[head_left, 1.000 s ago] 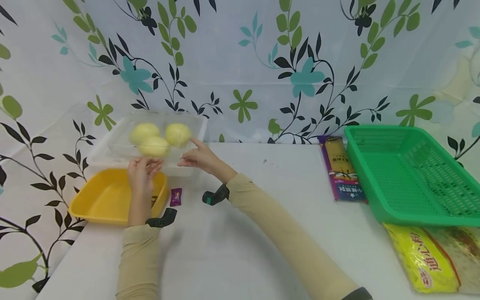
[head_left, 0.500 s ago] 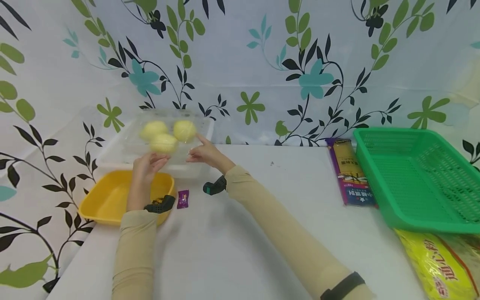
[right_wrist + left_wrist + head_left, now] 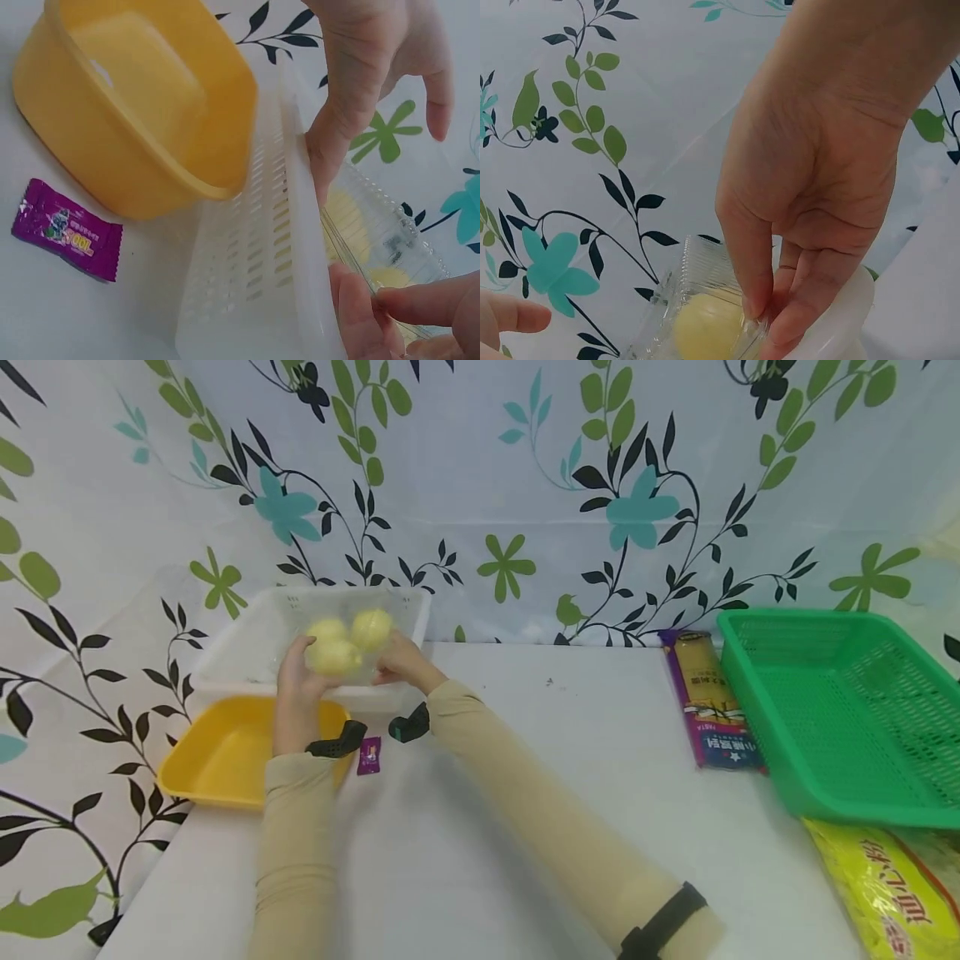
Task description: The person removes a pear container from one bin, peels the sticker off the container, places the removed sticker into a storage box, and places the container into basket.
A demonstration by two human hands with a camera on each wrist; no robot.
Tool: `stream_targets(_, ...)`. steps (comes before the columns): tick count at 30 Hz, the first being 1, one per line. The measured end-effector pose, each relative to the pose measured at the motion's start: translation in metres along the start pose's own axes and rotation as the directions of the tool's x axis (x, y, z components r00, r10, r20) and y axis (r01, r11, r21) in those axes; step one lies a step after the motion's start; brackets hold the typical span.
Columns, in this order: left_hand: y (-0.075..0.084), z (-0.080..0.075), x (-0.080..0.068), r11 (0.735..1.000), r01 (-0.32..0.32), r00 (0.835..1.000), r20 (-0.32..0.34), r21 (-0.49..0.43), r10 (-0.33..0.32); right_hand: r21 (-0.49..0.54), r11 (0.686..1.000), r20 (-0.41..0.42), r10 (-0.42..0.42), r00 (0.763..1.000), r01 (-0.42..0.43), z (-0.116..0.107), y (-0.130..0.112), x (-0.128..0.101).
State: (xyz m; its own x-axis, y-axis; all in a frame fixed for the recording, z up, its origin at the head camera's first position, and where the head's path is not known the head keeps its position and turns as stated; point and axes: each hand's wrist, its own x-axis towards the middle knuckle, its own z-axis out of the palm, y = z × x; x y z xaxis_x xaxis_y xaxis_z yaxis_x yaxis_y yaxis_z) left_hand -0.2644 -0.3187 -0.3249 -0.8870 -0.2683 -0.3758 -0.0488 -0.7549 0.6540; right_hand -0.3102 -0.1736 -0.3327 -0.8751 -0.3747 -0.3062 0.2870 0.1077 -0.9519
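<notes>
Two hands hold one clear plastic box [image 3: 341, 647] of three pale yellow buns [image 3: 333, 656] in the left of centre of the head view, over the white basket [image 3: 247, 652]. The left hand [image 3: 297, 681] and the right hand [image 3: 401, 662] pinch opposite ends, likely to keep the flimsy box level. The left wrist view shows the thumb and fingers [image 3: 754, 277] curled onto the ridged clear edge, hidden from above. The right wrist view alone shows the basket's slotted wall [image 3: 262, 255], the yellow tub [image 3: 142, 105] just beside it and a purple sachet [image 3: 66, 238] on the tabletop [image 3: 525, 793]; the green basket [image 3: 840, 710] sits far right
</notes>
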Motion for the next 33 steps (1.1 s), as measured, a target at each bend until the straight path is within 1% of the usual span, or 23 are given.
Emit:
stream_targets(2, -0.002, 0.003, -0.003, 0.999, -0.006, 1.0, -0.021, -0.047, 0.005, -0.038, 0.999, 0.008, 0.001, 1.0, 0.0, -0.003, 0.0, 0.002)
stream_targets(3, -0.002, 0.003, -0.003, 0.997, 0.003, 1.0, -0.018, -0.078, -0.004, -0.04, 0.999, 0.017, 0.005, 1.0, -0.004, -0.003, 0.002, 0.007)
stream_targets(5, -0.001, 0.002, 0.004, 0.996, 0.026, 1.0, 0.008, -0.082, -0.026, -0.099, 0.995, -0.029, 0.028, 0.999, -0.031, -0.001, 0.003, 0.016)
stream_targets(6, 0.0, -0.002, 0.013, 0.995, 0.053, 0.998, 0.034, -0.086, -0.05, -0.118, 0.992, -0.056, 0.026, 0.998, -0.033, 0.001, 0.011, 0.036)
stream_targets(7, 0.001, -0.006, 0.022, 0.993, 0.087, 0.994, 0.077, -0.081, -0.08, -0.176, 0.984, -0.081, 0.011, 0.997, -0.026, 0.002, 0.02, 0.055)
stream_targets(8, 0.003, -0.011, 0.03, 0.988, 0.127, 0.986, 0.121, -0.085, -0.117, -0.222, 0.975, -0.114, 0.007, 0.993, -0.032, 0.004, 0.028, 0.075)
stream_targets(10, 0.006, -0.022, 0.047, 0.979, 0.193, 0.963, 0.204, -0.062, -0.177, -0.327, 0.944, -0.167, -0.004, 0.986, -0.052, 0.006, 0.046, 0.116)
stream_targets(12, 0.008, -0.034, 0.063, 0.967, 0.247, 0.935, 0.275, -0.056, -0.223, -0.364, 0.931, -0.174, -0.073, 0.982, 0.005, 0.007, 0.07, 0.161)
stream_targets(13, 0.01, -0.037, 0.066, 0.964, 0.261, 0.927, 0.294, -0.056, -0.234, -0.39, 0.92, -0.182, -0.095, 0.979, 0.016, 0.008, 0.075, 0.169)
stream_targets(14, 0.01, -0.039, 0.068, 0.962, 0.266, 0.923, 0.302, -0.059, -0.237, -0.396, 0.918, -0.181, -0.097, 0.979, 0.017, 0.009, 0.076, 0.168)
stream_targets(15, 0.011, -0.041, 0.071, 0.961, 0.268, 0.924, 0.3, -0.062, -0.238, -0.42, 0.907, -0.156, -0.119, 0.981, 0.043, 0.01, 0.077, 0.168)
stream_targets(16, 0.01, -0.04, 0.071, 0.958, 0.276, 0.925, 0.291, -0.076, -0.244, -0.416, 0.907, -0.129, -0.133, 0.983, 0.069, 0.01, 0.076, 0.161)
stream_targets(18, 0.009, -0.037, 0.069, 0.954, 0.288, 0.925, 0.285, -0.089, -0.252, -0.439, 0.887, -0.065, -0.191, 0.979, 0.144, 0.007, 0.075, 0.147)
stream_targets(19, 0.008, -0.034, 0.067, 0.956, 0.283, 0.929, 0.273, -0.083, -0.251, -0.447, 0.874, -0.039, -0.23, 0.972, 0.188, 0.005, 0.073, 0.136)
stream_targets(20, 0.006, -0.03, 0.065, 0.955, 0.285, 0.929, 0.268, -0.078, -0.256, -0.441, 0.874, -0.014, -0.235, 0.972, 0.205, 0.001, 0.067, 0.118)
stream_targets(21, 0.005, -0.027, 0.066, 0.954, 0.292, 0.927, 0.266, -0.065, -0.265, -0.42, 0.878, 0.001, -0.255, 0.967, 0.232, -0.002, 0.063, 0.104)
stream_targets(22, 0.003, -0.026, 0.069, 0.952, 0.302, 0.921, 0.274, -0.057, -0.276, -0.393, 0.888, -0.004, -0.261, 0.965, 0.238, -0.004, 0.056, 0.085)
stream_targets(23, 0.001, -0.025, 0.075, 0.948, 0.314, 0.912, 0.295, -0.051, -0.286, -0.375, 0.891, -0.013, -0.28, 0.96, 0.255, -0.006, 0.05, 0.067)
stream_targets(26, -0.004, -0.019, 0.084, 0.941, 0.332, 0.913, 0.275, -0.07, -0.301, -0.296, 0.932, -0.046, -0.233, 0.971, 0.21, -0.008, 0.026, 0.01)
stream_targets(28, -0.007, -0.01, 0.074, 0.954, 0.29, 0.94, 0.206, -0.071, -0.271, -0.233, 0.948, -0.037, -0.232, 0.972, 0.217, -0.007, 0.017, -0.011)
stream_targets(30, -0.009, 0.002, 0.052, 0.977, 0.212, 0.971, 0.113, -0.021, -0.209, -0.17, 0.963, -0.01, -0.213, 0.977, 0.208, -0.007, 0.014, -0.021)
stream_targets(32, -0.01, 0.011, 0.031, 0.987, 0.147, 0.987, 0.05, 0.058, -0.15, -0.174, 0.966, -0.005, -0.197, 0.98, 0.193, -0.007, 0.014, -0.027)
stream_targets(33, -0.01, 0.015, 0.021, 0.987, 0.117, 0.992, 0.031, 0.113, -0.121, -0.185, 0.964, -0.002, -0.196, 0.981, 0.192, -0.008, 0.014, -0.029)
